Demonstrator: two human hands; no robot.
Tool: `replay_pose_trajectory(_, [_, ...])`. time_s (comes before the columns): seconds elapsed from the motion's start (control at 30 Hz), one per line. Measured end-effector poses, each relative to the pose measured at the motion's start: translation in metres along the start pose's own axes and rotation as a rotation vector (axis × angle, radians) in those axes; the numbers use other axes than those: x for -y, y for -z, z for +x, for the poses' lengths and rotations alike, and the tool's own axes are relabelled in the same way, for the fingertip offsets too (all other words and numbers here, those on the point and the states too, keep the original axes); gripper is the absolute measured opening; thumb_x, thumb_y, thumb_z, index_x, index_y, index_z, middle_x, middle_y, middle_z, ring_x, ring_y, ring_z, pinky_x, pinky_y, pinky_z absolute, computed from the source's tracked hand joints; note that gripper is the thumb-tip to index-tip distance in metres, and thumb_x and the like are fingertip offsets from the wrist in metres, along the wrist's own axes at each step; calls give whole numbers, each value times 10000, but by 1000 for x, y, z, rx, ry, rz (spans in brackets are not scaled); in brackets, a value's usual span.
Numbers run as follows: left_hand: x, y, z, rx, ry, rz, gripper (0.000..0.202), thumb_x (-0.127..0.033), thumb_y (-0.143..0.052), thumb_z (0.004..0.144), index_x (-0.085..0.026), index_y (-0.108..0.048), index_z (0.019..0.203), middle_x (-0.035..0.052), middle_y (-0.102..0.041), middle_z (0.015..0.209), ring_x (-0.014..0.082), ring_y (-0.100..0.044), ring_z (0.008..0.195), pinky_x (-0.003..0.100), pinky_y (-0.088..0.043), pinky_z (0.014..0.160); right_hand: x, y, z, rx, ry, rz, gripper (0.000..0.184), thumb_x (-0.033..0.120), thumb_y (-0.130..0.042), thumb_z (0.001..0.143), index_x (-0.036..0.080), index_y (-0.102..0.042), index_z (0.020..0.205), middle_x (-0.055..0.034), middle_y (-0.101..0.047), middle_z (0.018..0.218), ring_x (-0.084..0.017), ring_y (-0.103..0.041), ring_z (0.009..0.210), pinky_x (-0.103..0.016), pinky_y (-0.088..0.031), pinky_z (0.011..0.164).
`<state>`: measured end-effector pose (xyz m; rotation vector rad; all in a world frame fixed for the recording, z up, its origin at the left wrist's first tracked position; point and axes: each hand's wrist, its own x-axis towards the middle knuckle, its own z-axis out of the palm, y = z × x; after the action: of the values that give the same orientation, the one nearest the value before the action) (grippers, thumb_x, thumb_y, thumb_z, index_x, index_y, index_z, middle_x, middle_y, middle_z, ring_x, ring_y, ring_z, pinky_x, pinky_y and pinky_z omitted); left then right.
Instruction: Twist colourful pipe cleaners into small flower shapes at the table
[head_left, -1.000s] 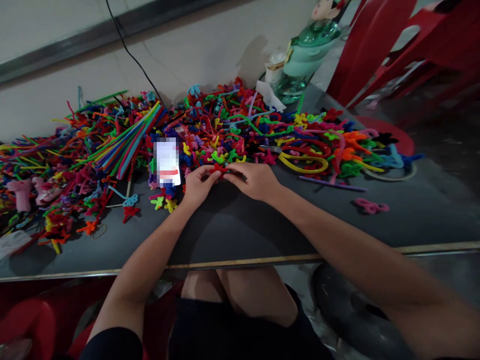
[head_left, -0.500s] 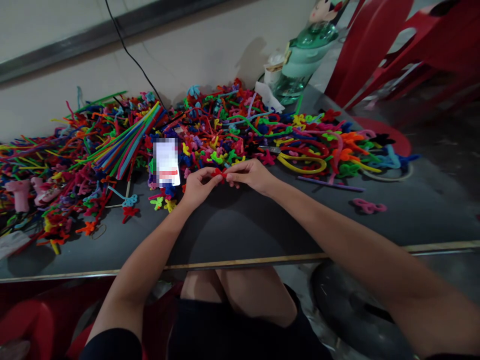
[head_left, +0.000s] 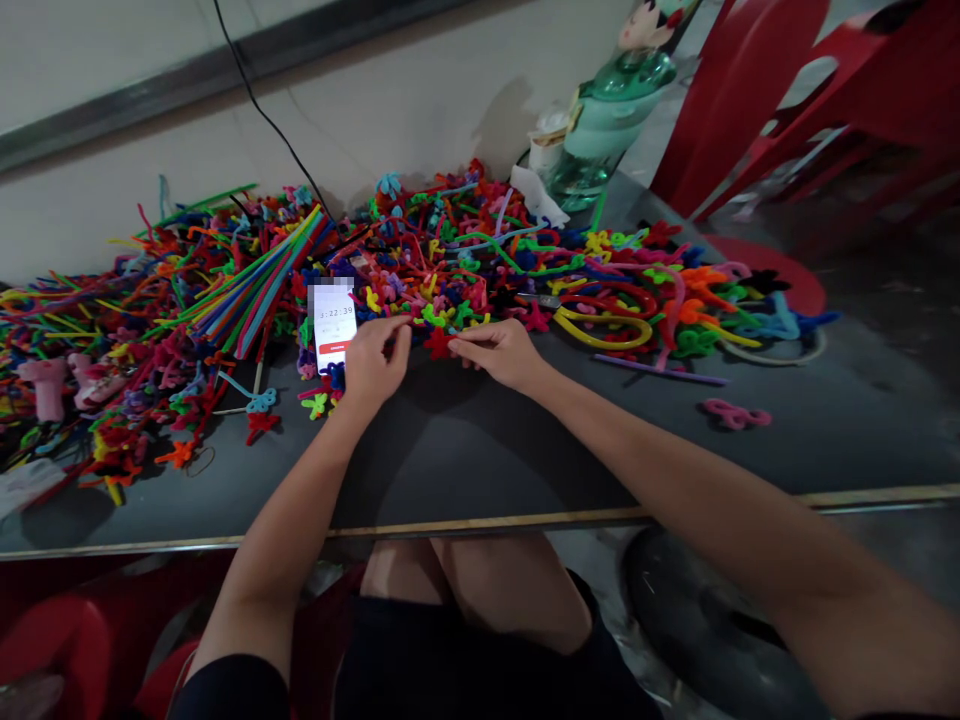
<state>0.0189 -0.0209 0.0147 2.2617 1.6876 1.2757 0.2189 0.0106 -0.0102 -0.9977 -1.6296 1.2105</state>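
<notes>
My right hand pinches a red fuzzy pipe-cleaner flower by its right side, between thumb and fingertips, just above the dark table. To the left of the flower, apart from it, is my left hand, its fingers loosely curled and a gap showing between thumb and forefinger; I see nothing in it. It is beside a lit phone showing a timer, and covers part of the phone's right edge. Behind both hands lies a heap of colourful pipe-cleaner shapes.
Scissors with red and yellow handles rest right of my hands, near a purple pipe cleaner and a pink looped piece. A bundle of straight pipe cleaners leans at left. A green pitcher stands at the back right.
My left hand has let go of the red pipe-cleaner flower and moved left, to the phone's edge. The flower stays in my right hand, now more plainly visible.
</notes>
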Motion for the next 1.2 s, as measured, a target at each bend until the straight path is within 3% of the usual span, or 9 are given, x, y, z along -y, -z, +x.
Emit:
replay_pose_trajectory(0.07, [8,12,7,-89,128,211,294,-282,-492,884,-142,-642,1095,141,-681,1073,257,-612,1072,436,-456,988,-3,0,1,-28,-16,6,283,469,-714,710,190,-748,680,-31,-682,606,-95,-547,452,-230,-416,422])
replay_pose_trajectory(0.13, [15,22,13,-141,321,420,495,-324,-616,789,-103,-557,1227,203,-584,1240,342,-521,1197,510,-402,1042,-6,0,2,-44,-26,4,268,453,-710,709,189,-753,685,-36,-684,608,-98,-550,455,-230,-410,418])
replay_pose_trajectory(0.27, [23,33,20,-81,596,612,829,-467,-711,675,12,-452,1300,297,-491,1273,441,-466,1202,571,-403,1022,-7,-1,2,-55,-32,-13,223,405,-704,714,191,-762,698,-48,-705,643,-96,-555,464,-235,-418,429])
replay_pose_trajectory(0.63, [22,37,49,158,746,682,802,-588,-709,653,-49,-531,1219,283,-515,1243,464,-432,1226,573,-481,921,-7,-1,2,-54,-52,-5,252,424,-690,718,183,-759,691,-43,-700,636,-95,-548,459,-230,-405,424])
replay_pose_trajectory(0.83, [26,43,53,128,724,670,766,-613,-663,688,-73,-559,1221,270,-522,1265,454,-426,1240,578,-480,922,-9,-1,2,-58,-67,0,279,451,-694,725,183,-767,740,-46,-706,657,-92,-551,468,-225,-410,428])
replay_pose_trajectory(0.97, [15,50,53,164,729,666,710,-539,-710,669,-76,-587,1192,268,-502,1311,461,-435,1233,589,-474,920,-10,-1,2,-68,-75,4,310,469,-698,718,173,-773,767,-51,-701,645,-97,-555,475,-227,-419,433])
replay_pose_trajectory(1.07, [-5,47,45,6,559,599,595,-470,-649,757,-124,-574,1235,231,-428,1424,437,-422,1272,572,-458,945,-10,-1,3,-81,-86,15,307,463,-707,708,170,-773,773,-44,-694,635,-93,-548,467,-224,-415,428])
replay_pose_trajectory(1.13, [-18,36,34,-70,403,453,482,-435,-571,836,-161,-587,1231,186,-533,1343,373,-478,1248,524,-445,980,-9,-1,3,-75,-77,18,288,451,-709,706,173,-769,750,-30,-679,607,-84,-530,449,-222,-409,427])
replay_pose_trajectory(1.2, [-25,19,21,24,270,205,402,-425,-549,867,-186,-625,1181,130,-678,1105,288,-606,1081,440,-480,938,-7,-1,3,-70,-57,18,279,453,-704,709,180,-762,723,-14,-660,573,-78,-508,430,-222,-403,423])
